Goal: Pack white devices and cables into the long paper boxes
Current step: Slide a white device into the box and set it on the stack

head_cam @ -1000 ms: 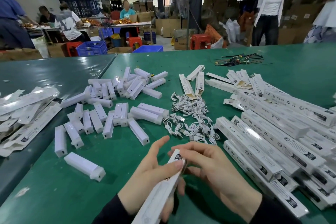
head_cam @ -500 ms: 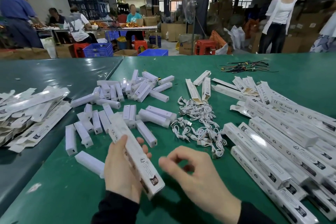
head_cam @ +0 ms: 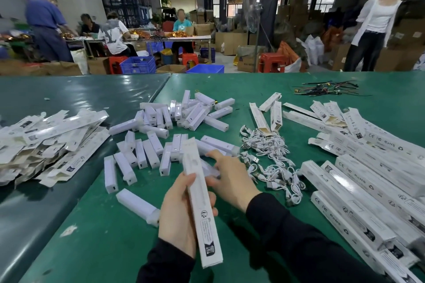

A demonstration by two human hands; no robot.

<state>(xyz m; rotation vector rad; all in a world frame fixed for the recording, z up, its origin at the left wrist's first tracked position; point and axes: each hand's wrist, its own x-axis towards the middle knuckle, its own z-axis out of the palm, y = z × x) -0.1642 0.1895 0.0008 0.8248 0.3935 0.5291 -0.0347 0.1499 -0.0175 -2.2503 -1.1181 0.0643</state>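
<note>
Far left: heap of flattened paper box blanks [head_cam: 46,145], matte white card with printed labels, tabs sticking out, lying across the seam between the two glossy green tabletop [head_cam: 96,232] sheets.

Centre-left: scattered white devices [head_cam: 149,151], smooth plastic rectangular bars with small end ports, some side by side, some crossed. One device [head_cam: 135,205] lies alone nearer the front edge, just beside the left hand.

Left hand [head_cam: 179,216] grips a long paper box [head_cam: 200,200] around its lower half, thumb on the left edge, fingertips wrapped past the right edge. Box is slim, square-section, white card, black print near the bottom end; it tilts slightly left, top end over the device pile.

Right hand [head_cam: 230,179] is just right of the box, over the devices, index finger extended forward, other fingers loosely bent; blurred, and I cannot tell whether it is grasping anything.

Right of that: tangle of white cables [head_cam: 271,158], thin coiled cords with USB plugs, two open boxes [head_cam: 266,117] touching its far side.

Far right: rows of packed long boxes [head_cam: 368,190], laid parallel and stacked, running off the frame edge.

Bare green surface in front of the left hand and across the far side; a bundle of dark wires [head_cam: 326,89] lies there, well apart.
</note>
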